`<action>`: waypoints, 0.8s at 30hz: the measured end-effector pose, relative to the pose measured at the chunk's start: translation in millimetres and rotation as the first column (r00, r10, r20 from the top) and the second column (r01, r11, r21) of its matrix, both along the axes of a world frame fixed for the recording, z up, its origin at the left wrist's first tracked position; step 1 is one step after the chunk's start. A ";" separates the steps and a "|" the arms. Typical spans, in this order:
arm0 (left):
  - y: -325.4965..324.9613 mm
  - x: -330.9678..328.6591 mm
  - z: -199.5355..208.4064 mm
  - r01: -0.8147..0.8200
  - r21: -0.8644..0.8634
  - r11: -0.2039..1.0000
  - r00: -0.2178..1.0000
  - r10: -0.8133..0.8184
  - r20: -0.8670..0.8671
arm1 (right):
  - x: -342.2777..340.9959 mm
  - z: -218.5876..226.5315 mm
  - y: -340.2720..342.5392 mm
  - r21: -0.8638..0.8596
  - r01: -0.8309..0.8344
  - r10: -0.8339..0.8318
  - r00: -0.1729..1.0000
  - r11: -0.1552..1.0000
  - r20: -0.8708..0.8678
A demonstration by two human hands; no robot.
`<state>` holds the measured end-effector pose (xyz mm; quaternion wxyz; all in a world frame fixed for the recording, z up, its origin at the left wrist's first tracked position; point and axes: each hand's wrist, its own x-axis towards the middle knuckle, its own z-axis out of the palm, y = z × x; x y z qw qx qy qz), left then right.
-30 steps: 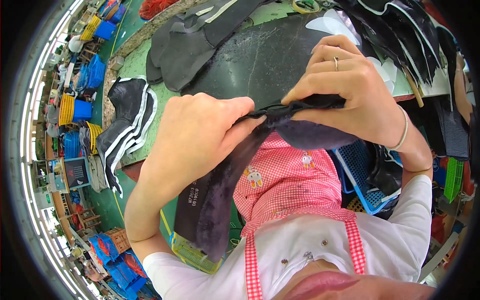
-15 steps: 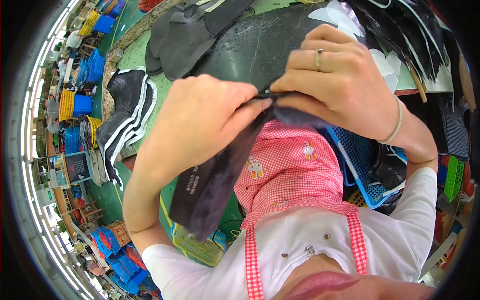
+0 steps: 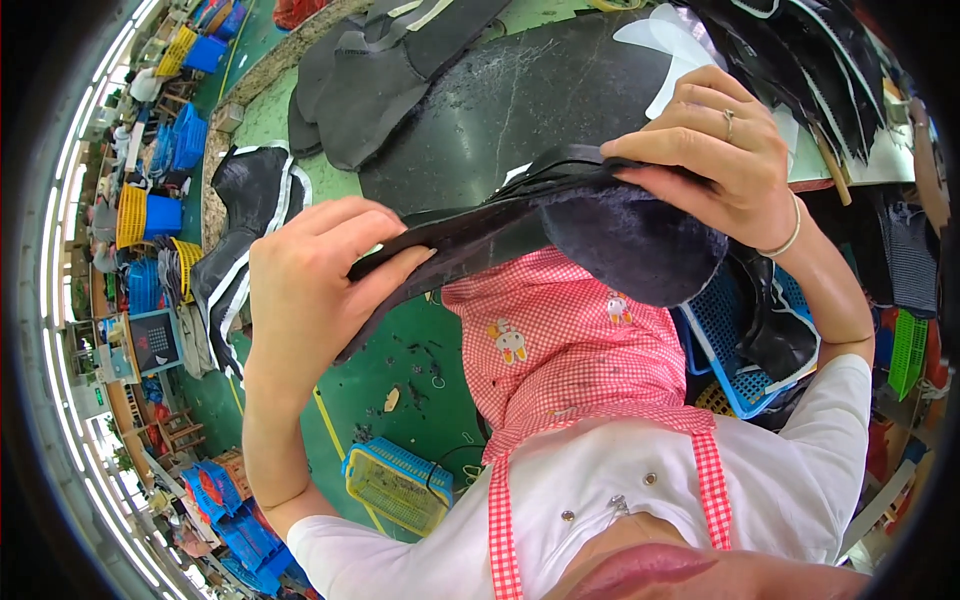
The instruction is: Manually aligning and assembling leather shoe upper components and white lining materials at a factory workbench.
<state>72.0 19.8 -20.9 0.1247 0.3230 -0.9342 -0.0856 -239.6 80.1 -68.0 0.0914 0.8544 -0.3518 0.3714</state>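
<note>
A black boot upper (image 3: 640, 245) with a dark, fuzzy inner side is stretched between my two hands, above the near edge of the worktop. My left hand (image 3: 308, 285) pinches its left part between thumb and fingers. At its right end my right hand (image 3: 715, 160) grips the upper edge, thumb below and fingers above. A rounded fuzzy flap hangs under my right hand. Part of the left end is hidden behind my left hand.
Dark grey cut pieces (image 3: 365, 95) lie on the black work surface (image 3: 540, 85). White-edged black uppers (image 3: 255, 205) hang at the left, and more black pieces (image 3: 800, 65) lie far right beside pale curved sheets (image 3: 665, 50). Below are blue (image 3: 735, 365) and yellow-blue baskets (image 3: 400, 485).
My hands have moved apart, the left one down and leftward, the right one slightly rightward. The boot upper now spans between them; before, both hands pinched it close together.
</note>
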 end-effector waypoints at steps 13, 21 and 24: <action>-31.3 1.9 12.8 -0.003 -0.747 0.664 0.991 -0.099 -0.092 | 15.5 7.9 -1.2 -0.334 0.027 0.005 0.996 0.942 0.095; 23.2 -40.5 -103.3 0.419 0.754 0.506 0.492 0.572 -0.657 | 95.5 -30.5 1.4 0.183 -0.096 0.020 0.925 0.979 0.380; 13.7 -36.1 -108.3 0.290 0.891 0.348 0.547 0.704 -0.453 | 89.5 -32.8 6.7 0.546 -0.367 0.118 0.892 0.753 0.436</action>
